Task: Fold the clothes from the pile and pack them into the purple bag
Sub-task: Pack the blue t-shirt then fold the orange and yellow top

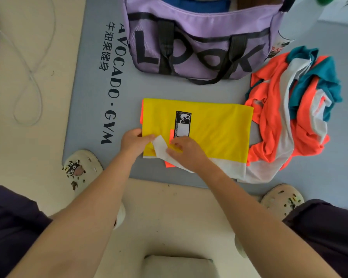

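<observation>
Purple bag [201,35]: big black letters "LOOK" on front. Grey mat [92,109]: black print "AVOCADO · GYM", w/ Chinese chars "牛油果健身" alongside. Yellow garment [215,129]: black-and-white patch, small text too tiny to read. Bottle label [277,49] by the bag: red print, illegible.

The yellow garment [215,129] was thin, smooth, matt cloth with a printed black-and-white label [182,123] on it and a white mesh-like band along its near edge. The pile of clothes [289,109] was the same light sports cloth — orange, white and teal, crumpled and faintly sheeny. The purple bag [199,43] looked like woven nylon, matt, with a fine mesh panel on its front and black webbing straps. The grey mat [92,117] under it all was smooth, matt foam or rubber with black print. The clogs [82,167] were matt moulded plastic — off-white and scuffed. The white cable [30,77] had a smooth plastic skin.
</observation>
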`<act>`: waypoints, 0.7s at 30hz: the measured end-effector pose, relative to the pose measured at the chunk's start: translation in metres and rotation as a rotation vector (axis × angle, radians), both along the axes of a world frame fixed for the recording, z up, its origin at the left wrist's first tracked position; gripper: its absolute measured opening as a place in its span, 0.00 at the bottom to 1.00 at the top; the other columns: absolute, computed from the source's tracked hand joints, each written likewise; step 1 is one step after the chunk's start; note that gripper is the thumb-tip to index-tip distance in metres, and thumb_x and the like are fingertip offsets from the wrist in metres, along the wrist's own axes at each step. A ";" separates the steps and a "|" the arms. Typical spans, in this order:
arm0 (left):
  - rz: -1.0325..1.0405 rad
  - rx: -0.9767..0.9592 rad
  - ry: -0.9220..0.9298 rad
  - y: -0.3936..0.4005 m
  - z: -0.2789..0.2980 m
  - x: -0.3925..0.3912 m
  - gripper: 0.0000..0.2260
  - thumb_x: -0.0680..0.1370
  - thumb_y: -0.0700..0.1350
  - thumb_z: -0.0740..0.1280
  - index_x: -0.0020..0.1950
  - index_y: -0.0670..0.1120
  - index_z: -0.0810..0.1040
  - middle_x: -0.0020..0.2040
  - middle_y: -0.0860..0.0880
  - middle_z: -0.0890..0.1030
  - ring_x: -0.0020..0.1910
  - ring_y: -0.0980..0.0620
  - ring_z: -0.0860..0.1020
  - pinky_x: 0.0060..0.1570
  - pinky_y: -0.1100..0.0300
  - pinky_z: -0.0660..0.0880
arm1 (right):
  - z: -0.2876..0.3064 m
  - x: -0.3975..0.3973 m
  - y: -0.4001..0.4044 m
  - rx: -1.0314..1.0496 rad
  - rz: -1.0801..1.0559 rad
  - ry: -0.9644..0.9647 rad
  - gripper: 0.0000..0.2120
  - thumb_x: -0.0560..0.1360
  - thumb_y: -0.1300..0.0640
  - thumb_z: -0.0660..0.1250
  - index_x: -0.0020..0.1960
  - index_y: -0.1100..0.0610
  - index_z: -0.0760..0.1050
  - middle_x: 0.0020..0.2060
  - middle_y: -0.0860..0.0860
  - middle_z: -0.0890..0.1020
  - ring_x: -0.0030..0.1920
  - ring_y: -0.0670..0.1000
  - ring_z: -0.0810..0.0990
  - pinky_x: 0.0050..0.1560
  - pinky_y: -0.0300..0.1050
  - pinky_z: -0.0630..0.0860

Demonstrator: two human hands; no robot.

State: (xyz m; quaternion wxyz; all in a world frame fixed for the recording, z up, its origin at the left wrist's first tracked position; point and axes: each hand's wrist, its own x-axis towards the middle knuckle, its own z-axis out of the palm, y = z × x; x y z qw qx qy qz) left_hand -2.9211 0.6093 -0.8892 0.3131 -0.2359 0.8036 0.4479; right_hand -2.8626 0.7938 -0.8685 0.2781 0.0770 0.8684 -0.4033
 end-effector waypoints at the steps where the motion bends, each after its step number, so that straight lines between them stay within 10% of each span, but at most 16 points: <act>1: 0.014 0.024 0.015 -0.001 0.002 0.001 0.07 0.74 0.47 0.74 0.46 0.43 0.83 0.45 0.43 0.84 0.42 0.47 0.80 0.44 0.53 0.74 | 0.004 0.004 -0.009 -0.062 0.037 -0.036 0.17 0.76 0.52 0.70 0.61 0.59 0.79 0.55 0.53 0.81 0.55 0.52 0.76 0.55 0.42 0.70; 7: 0.011 0.034 0.023 -0.001 0.006 0.003 0.08 0.78 0.50 0.69 0.45 0.46 0.81 0.43 0.43 0.82 0.42 0.47 0.78 0.40 0.55 0.73 | 0.022 0.019 -0.006 -0.259 -0.023 -0.336 0.07 0.77 0.57 0.66 0.50 0.56 0.82 0.42 0.47 0.84 0.48 0.48 0.82 0.55 0.45 0.78; 12: 0.010 -0.070 0.048 0.011 0.001 0.002 0.14 0.77 0.54 0.68 0.38 0.45 0.74 0.34 0.46 0.74 0.35 0.48 0.73 0.34 0.55 0.68 | 0.026 0.031 0.069 0.027 -0.447 -0.053 0.06 0.76 0.61 0.66 0.51 0.57 0.80 0.41 0.53 0.81 0.41 0.53 0.78 0.40 0.45 0.72; 21: 0.183 -0.047 0.003 0.020 -0.001 0.007 0.09 0.76 0.51 0.71 0.46 0.46 0.80 0.51 0.38 0.83 0.53 0.38 0.81 0.53 0.44 0.78 | -0.003 0.038 0.160 0.066 -0.864 -0.141 0.17 0.77 0.54 0.69 0.62 0.62 0.73 0.51 0.54 0.78 0.47 0.53 0.76 0.45 0.46 0.73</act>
